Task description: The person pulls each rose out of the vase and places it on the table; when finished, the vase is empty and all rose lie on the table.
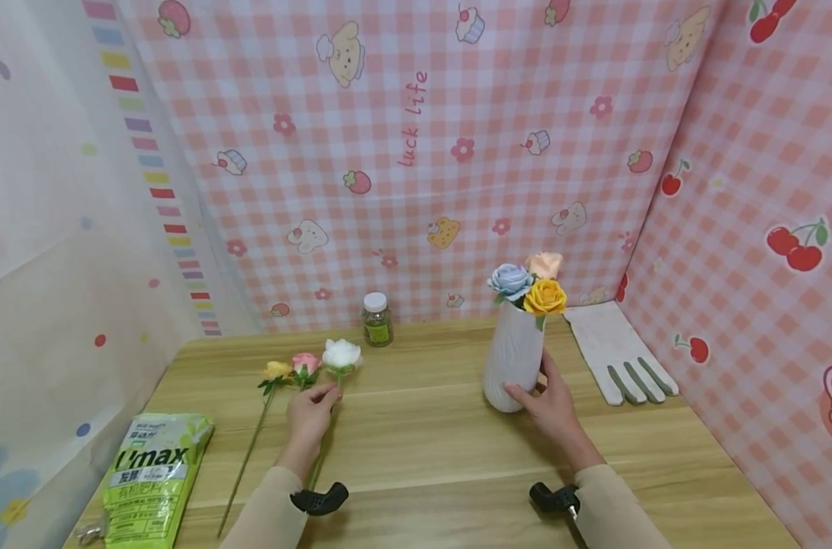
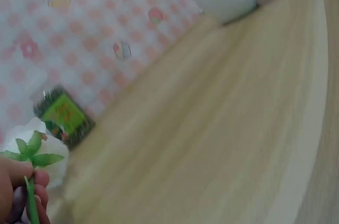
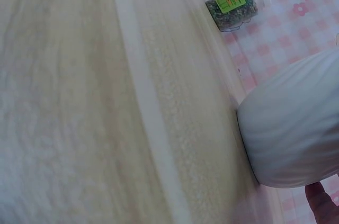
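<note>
My left hand [image 1: 309, 421] pinches the green stem of a white rose [image 1: 342, 355] just below its bloom; the lower stem runs under the wrist. In the left wrist view, thumb and fingertips close round that stem [image 2: 33, 203]. Beside this hand, a pink rose [image 1: 306, 364] and a yellow rose [image 1: 276, 371] lie on the table, the pink one's stem mostly hidden. My right hand [image 1: 555, 404] grips the lower side of a white ribbed vase [image 1: 515, 358], which leans slightly. Blue [image 1: 511, 282], peach [image 1: 544, 265] and yellow-orange roses [image 1: 545, 297] stand in it.
A white-lidded jar of granules [image 1: 377, 320] stands at the table's back edge. A green fertilizer bag [image 1: 153, 480] lies at the left. At the right lies a white glove [image 1: 621, 351] with grey-green stripes. Patterned cloth walls [image 1: 416, 213] enclose the wooden table [image 1: 422, 450].
</note>
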{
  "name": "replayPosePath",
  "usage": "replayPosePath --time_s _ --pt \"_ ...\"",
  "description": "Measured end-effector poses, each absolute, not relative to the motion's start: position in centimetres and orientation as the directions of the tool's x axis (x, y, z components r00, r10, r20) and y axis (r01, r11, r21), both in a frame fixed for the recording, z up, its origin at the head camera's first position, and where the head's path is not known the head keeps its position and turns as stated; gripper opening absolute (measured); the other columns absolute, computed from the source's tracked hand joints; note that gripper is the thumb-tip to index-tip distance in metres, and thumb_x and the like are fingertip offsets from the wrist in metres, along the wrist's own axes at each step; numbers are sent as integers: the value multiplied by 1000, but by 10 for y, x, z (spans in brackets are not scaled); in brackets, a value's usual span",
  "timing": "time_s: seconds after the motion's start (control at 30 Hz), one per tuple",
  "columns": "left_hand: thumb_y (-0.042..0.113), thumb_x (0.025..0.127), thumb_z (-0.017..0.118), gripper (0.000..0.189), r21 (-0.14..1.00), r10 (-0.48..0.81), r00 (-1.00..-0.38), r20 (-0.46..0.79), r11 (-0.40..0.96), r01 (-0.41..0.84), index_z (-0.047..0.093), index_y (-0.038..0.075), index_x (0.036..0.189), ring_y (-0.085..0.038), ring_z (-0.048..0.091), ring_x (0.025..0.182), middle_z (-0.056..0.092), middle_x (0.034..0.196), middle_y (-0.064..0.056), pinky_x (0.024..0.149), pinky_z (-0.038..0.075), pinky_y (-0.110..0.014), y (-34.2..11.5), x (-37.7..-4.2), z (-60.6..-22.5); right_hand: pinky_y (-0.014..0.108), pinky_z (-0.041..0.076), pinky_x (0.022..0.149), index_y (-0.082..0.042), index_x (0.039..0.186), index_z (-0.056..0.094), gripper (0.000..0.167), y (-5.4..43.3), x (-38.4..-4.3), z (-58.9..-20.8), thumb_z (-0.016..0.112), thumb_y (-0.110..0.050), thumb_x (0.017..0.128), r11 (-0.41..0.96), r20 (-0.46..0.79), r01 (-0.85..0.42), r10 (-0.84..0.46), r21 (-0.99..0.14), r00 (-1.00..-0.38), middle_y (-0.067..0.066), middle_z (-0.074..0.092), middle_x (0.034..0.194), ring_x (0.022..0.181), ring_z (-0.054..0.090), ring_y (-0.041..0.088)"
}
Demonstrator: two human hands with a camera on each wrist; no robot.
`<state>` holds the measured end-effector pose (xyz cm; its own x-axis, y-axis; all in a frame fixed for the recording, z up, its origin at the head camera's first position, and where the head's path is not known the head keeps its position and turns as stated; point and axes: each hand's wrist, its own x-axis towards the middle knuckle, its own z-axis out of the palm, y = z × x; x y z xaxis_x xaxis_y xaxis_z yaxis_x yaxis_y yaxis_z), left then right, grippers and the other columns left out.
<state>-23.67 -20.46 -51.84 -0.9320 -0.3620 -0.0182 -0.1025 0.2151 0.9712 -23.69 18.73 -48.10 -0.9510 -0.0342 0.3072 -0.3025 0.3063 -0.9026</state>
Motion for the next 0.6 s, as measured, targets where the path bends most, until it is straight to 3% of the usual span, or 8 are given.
replayPosePath --time_s 0.23,0.6 --pt "13 88 69 19 946 -475 -877 65 310 -98 74 2 103 -20 61 89 71 98 -13 66 46 -21 -208 -241 -532 58 37 100 -4 151 21 86 188 -238 -481 75 -18 85 299 294 -290 -32 -909 -955 22 39 140 128 37 33" --pt "14 85 73 13 902 -515 -842 161 424 -87 77 6 95 -19 63 79 73 87 -9 64 46 -26 -207 -247 -538 57 37 100 -3 151 21 85 187 -238 -480 75 -18 85 309 290 -284 -26 -908 -957 21 39 141 127 38 32"
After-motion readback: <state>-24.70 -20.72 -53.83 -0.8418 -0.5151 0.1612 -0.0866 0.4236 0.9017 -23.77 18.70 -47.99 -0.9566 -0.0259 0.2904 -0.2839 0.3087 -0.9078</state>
